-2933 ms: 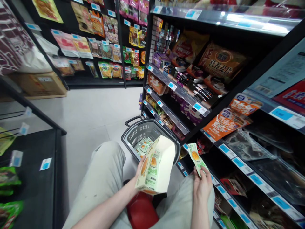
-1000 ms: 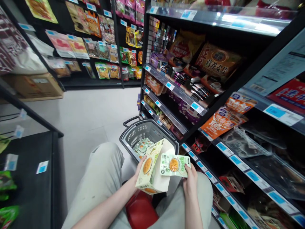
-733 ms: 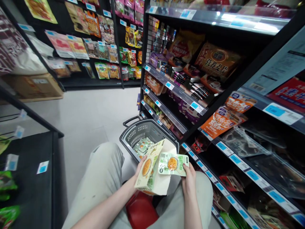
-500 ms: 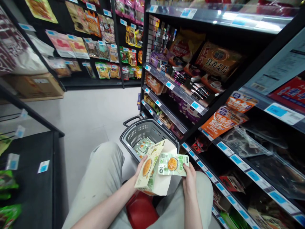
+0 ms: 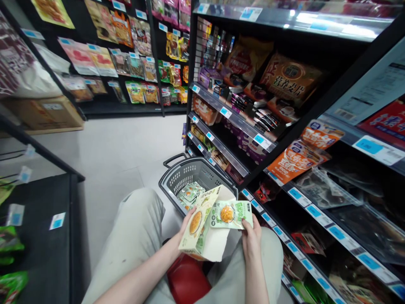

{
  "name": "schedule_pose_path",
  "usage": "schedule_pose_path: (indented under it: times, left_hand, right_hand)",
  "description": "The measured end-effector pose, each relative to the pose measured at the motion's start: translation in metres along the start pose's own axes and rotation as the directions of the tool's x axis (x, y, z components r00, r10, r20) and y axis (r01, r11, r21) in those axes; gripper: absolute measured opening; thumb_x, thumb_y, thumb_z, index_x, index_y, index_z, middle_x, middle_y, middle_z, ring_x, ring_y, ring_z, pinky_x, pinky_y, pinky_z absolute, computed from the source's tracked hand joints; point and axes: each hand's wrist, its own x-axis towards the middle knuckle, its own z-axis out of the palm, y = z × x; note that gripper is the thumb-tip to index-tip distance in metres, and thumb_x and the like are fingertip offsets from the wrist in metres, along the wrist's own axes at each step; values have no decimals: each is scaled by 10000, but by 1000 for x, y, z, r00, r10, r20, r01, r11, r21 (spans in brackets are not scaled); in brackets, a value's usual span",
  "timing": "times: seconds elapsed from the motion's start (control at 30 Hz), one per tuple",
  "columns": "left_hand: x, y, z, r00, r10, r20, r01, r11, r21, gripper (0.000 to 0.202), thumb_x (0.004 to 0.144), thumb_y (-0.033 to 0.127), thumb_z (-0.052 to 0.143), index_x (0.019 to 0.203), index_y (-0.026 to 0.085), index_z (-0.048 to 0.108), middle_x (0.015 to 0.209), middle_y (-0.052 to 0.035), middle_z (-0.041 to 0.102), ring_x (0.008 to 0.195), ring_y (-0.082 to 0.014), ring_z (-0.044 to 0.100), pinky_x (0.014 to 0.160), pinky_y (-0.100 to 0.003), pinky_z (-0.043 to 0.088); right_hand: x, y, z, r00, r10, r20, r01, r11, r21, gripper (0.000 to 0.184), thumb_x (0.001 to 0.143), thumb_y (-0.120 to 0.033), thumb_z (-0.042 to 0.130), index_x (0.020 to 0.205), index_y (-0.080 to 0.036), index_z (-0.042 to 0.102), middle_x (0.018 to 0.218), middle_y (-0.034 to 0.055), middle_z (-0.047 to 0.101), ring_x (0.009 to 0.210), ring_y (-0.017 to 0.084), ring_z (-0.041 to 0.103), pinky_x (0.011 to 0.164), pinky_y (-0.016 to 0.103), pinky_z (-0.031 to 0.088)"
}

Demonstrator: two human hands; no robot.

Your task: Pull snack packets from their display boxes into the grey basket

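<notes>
My left hand (image 5: 187, 222) grips the left side of an open cardboard display box (image 5: 195, 226), pale green and cream with a round food picture; most of its fingers are hidden behind the box. My right hand (image 5: 252, 234) pinches the right end of a flat green-and-white snack packet (image 5: 230, 214), which lies across the box's open side. Just beyond the box stands a grey plastic shopping basket (image 5: 210, 171) with several similar green packets (image 5: 192, 192) in it.
Stocked shelves (image 5: 265, 143) rise close on the right, with orange pouches (image 5: 292, 158) sticking out. A low black shelf (image 5: 41, 211) stands at left. Hanging snack bags (image 5: 136, 93) line the back, beside a brown carton (image 5: 47, 114). A red seat (image 5: 188, 280) shows between my knees.
The packet in my right hand has risen slightly and tipped, showing its face more clearly. My left hand and the box are almost unmoved.
</notes>
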Motion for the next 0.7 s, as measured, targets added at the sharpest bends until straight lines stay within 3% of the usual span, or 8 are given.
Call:
schedule_pose_path:
  times: [0.27,0.37,0.57,0.7]
  left_hand:
    - [-4,-5,18,994,13,-112,-5,997,77,549,874,541,519,1093,73,705,1019,-126,747,910,-225,723,847,-285,536]
    - [-4,-7,22,995,1,-100,9,996,93,558,873,537,523,1098,59,701,997,-131,749,889,-220,725,826,-272,540]
    - [-3,-6,21,998,-30,-51,35,995,95,606,868,532,532,1223,54,643,1020,-126,746,943,-233,713,879,-291,528]
    - [-3,-6,21,995,-31,-91,39,995,92,601,859,542,544,1173,45,666,1030,-139,742,939,-235,713,875,-294,527]
  right_hand:
    - [-3,-7,4,998,33,-51,-32,999,10,404,522,-407,860,815,-162,728,842,88,758,762,242,688,713,365,553]
    - [-2,-6,4,999,39,-39,-39,999,-14,423,511,-430,865,803,-155,732,822,100,760,762,261,698,737,394,557]
    - [-3,-8,6,996,75,-52,-74,997,21,391,477,-394,881,757,-163,737,816,76,766,699,220,691,719,354,554]
    - [-2,-8,7,994,84,-75,-81,996,39,398,452,-386,885,747,-163,738,781,64,762,677,213,686,704,343,553]
